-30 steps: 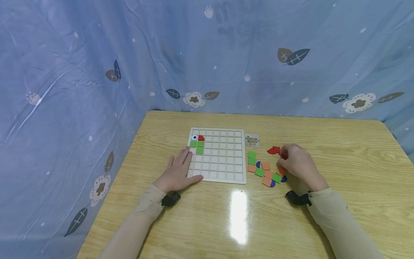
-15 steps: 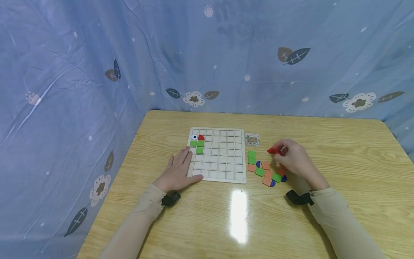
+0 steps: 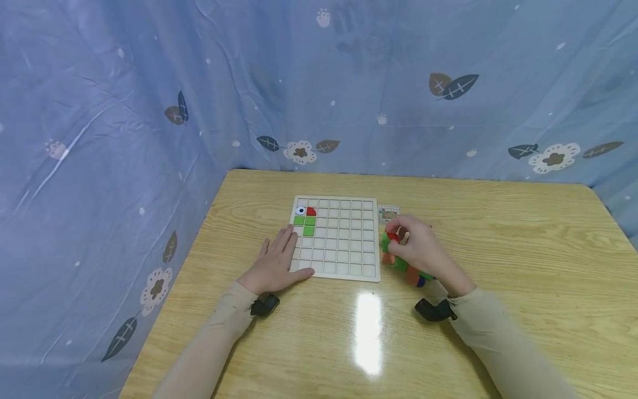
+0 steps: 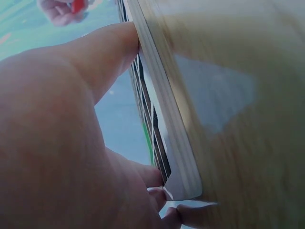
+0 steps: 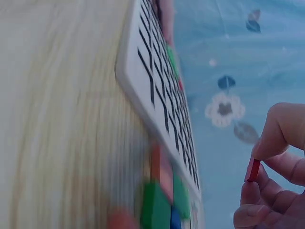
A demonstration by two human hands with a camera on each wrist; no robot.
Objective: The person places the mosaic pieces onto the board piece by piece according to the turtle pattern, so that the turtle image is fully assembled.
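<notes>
My left hand (image 3: 273, 266) rests with straight fingers on the left edge of a white gridded board (image 3: 349, 257); the left wrist view shows the thumb against the board's rim (image 4: 174, 138). Over the loose tiles, my right hand (image 3: 423, 249) pinches a small red tile (image 3: 393, 237) between thumb and fingertips, seen edge-on in the right wrist view as a red tile (image 5: 253, 170). Set in the board's upper left are an eye tile (image 3: 301, 211), a rounded red tile (image 3: 311, 211) and green tiles (image 3: 309, 230).
Right of the board lie several loose tiles, among them an orange tile (image 3: 388, 258), a green tile (image 3: 400, 265) and a blue tile (image 3: 421, 282), partly hidden by the right hand. A small picture card (image 3: 389, 214) lies beside the board. A blue curtain (image 3: 379, 88) hangs behind the table.
My right hand has picked up a red tile from the right side and carried it left toward the board. The left hand has stayed on the board's edge.
</notes>
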